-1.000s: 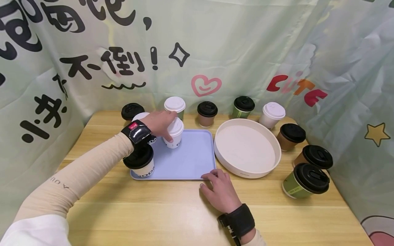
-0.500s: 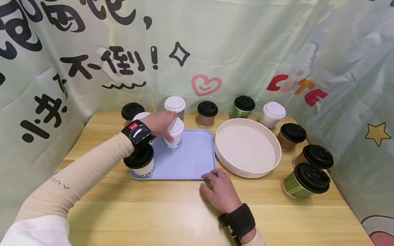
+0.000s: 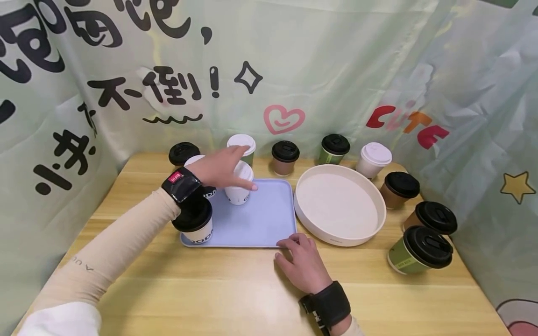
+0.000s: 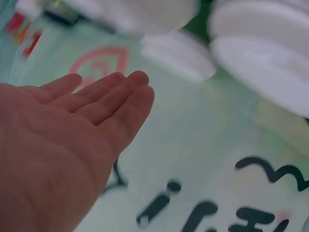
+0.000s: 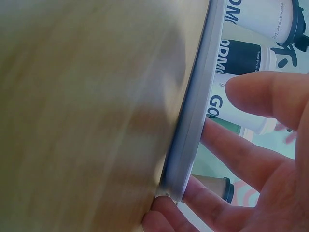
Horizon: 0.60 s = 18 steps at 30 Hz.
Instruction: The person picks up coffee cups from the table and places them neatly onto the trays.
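My left hand hovers over a white paper cup with a white lid, its fingers and thumb spread. In the left wrist view, that hand has straight fingers and an empty palm. The cup stands upright on a blue rectangular tray. A black-lidded white cup stands at the tray's front left, and another white-lidded cup is partly hidden behind my left hand. At the tray's front right corner, my right hand touches the rim with its fingertips; in the right wrist view its thumb stays off the tray.
A round cream tray sits right of the blue one. Lidded cups line the back and right, among them a brown cup, a white cup and a green cup. A printed cloth hangs behind the table.
My left hand has let go of the white cup; its thumb has swung out to the right and its fingers have straightened. The cup stays on the tray. My right hand remains at the rim.
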### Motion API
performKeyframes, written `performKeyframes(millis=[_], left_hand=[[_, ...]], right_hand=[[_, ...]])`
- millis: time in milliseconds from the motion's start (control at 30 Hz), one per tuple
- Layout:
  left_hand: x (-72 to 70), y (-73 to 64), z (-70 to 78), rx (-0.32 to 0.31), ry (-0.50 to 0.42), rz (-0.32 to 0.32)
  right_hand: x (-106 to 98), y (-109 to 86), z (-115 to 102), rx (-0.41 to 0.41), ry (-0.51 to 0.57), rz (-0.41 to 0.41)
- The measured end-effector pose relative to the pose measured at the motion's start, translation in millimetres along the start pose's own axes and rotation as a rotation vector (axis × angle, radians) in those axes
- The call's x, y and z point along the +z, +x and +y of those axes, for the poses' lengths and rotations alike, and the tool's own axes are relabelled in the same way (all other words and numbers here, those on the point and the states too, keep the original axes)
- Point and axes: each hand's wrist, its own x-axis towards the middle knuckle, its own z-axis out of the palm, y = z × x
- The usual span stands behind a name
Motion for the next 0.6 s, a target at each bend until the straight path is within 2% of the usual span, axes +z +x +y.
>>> performKeyframes(millis=[133, 267, 333, 400, 500, 600], left_hand=[[-25.0, -17.1, 5.7, 0.017, -0.141, 0.123], [-45.6, -45.6, -4.2, -0.001, -0.281, 0.308], [-51.7, -60.1, -15.1, 0.008, -0.364, 0.422], [-55.3, -73.8, -28.1, -0.011, -0.436, 0.522], [-54.7, -90.5, -51.3, -0.078, -0.534, 0.65], [-45.3, -99.6, -75.4, -0.154, -0.66, 0.762]], right_hand=[[0, 0.5, 0, -0.007, -0.003, 0.006], [0, 1.0, -1, -0.009, -0.002, 0.007], [0, 1.4, -1, -0.005, -0.002, 0.004], [0, 1.6, -1, -0.001, -0.004, 0.0], [0, 1.7, -1, 0.006, -0.004, -0.009], [0, 0.4, 0, 0.014, -0.003, -0.012]])
